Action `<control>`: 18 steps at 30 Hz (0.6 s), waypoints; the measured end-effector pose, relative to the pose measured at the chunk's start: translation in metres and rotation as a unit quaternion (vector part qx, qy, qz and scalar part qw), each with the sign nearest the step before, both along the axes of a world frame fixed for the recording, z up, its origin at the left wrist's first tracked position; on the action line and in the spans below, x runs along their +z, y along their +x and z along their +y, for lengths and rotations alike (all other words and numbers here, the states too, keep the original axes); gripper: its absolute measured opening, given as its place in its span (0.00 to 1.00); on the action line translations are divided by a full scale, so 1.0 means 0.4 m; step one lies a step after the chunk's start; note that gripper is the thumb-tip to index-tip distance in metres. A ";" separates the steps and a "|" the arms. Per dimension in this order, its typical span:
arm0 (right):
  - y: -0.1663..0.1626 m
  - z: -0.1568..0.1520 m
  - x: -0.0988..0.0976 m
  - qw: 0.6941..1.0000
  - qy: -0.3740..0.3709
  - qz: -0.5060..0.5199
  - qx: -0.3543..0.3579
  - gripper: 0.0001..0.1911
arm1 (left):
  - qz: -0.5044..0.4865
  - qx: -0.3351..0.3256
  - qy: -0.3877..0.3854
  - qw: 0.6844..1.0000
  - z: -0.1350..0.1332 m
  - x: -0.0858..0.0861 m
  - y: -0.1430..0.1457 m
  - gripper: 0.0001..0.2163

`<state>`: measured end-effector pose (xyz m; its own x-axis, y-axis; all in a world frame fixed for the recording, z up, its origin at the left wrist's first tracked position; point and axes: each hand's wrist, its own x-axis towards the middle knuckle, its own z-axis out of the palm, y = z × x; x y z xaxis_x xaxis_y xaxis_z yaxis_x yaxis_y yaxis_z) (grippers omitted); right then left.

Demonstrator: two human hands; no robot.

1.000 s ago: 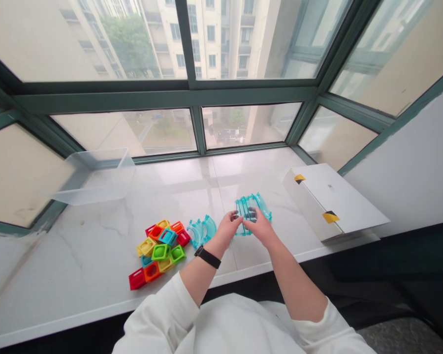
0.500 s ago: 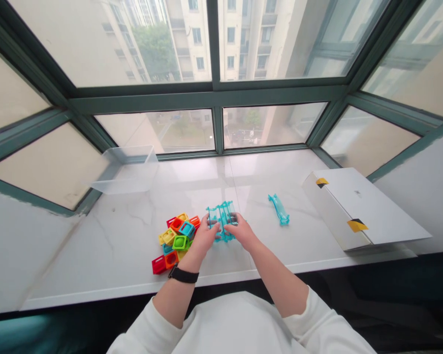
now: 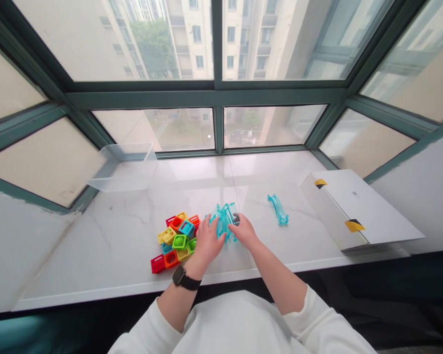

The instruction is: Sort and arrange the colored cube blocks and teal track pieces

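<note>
Several translucent blue plastic pieces (image 3: 224, 219) stand bunched together on the white ledge, leaning at uneven angles. My left hand (image 3: 207, 239) is over their left side, fingers spread and thumb apart, touching or very near them. On the right side, my right hand (image 3: 246, 232) has its thumb and curled fingers around the edge of one blue piece; its fingertips are partly hidden. A separate curved blue piece (image 3: 279, 210) lies farther right. Beside my left hand is a heap of coloured square plastic blocks (image 3: 179, 241) in red, orange, yellow, green and blue.
A clear plastic bin (image 3: 127, 184) stands at the back left by the window. A white box (image 3: 362, 206) with yellow-black tape sits at the right. The ledge's front edge (image 3: 133, 290) runs just before my body, and window frames (image 3: 206, 100) bound the back.
My left hand has turned and its fingers have spread, with the palm lower over the pieces. The blue pieces have shifted from an even row to a tilted, jumbled bunch.
</note>
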<state>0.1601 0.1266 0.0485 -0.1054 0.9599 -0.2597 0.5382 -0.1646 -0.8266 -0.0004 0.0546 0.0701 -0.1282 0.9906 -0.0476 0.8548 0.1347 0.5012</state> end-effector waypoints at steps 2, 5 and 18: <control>0.008 0.000 -0.015 1.000 0.001 0.012 -0.020 0.31 | 0.056 -0.026 0.020 0.998 -0.004 0.001 0.015 0.31; 0.019 -0.006 -0.036 0.998 0.007 0.037 -0.052 0.29 | 0.116 -0.073 0.030 0.990 -0.001 -0.005 0.033 0.34; 0.061 0.001 -0.048 0.996 0.074 -0.058 0.002 0.33 | 0.174 -0.102 0.067 0.977 0.003 -0.033 0.034 0.37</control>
